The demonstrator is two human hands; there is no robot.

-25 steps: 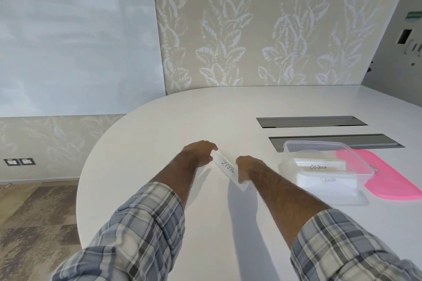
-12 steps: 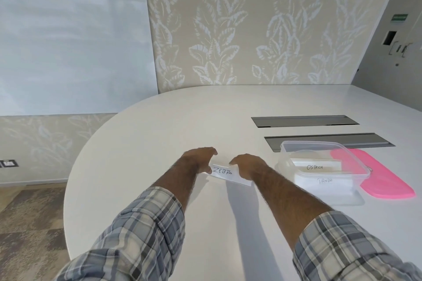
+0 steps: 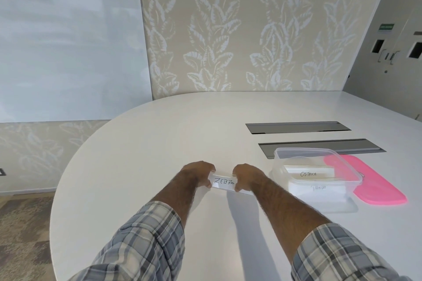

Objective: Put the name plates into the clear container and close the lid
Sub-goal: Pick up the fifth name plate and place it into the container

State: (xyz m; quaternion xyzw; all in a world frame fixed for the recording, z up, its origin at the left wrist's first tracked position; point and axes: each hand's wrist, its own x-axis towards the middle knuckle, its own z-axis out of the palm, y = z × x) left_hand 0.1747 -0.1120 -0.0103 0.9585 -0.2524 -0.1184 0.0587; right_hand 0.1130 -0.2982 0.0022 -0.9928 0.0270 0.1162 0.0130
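Note:
A white paper name plate marked ZEBRA [image 3: 224,181] is held at the middle of the white table, low over its surface. My left hand [image 3: 199,172] pinches its left end and my right hand [image 3: 247,175] pinches its right end. To the right stands the clear container [image 3: 280,155], lid off, with a plate marked OSTRICH [image 3: 308,172] lying inside and another plate [image 3: 319,188] under it. The pink lid [image 3: 376,186] lies flat on the table, just right of the container.
Two grey cable hatches [image 3: 296,126] [image 3: 324,145] are set into the table [image 3: 159,143] behind the container. The table's rounded edge curves at the left, with carpet floor [image 3: 22,230] below. A leaf-patterned wall [image 3: 239,29] stands behind.
The ZEBRA plate has turned from a slanted position to nearly level, facing me, with both hands closing in on its ends.

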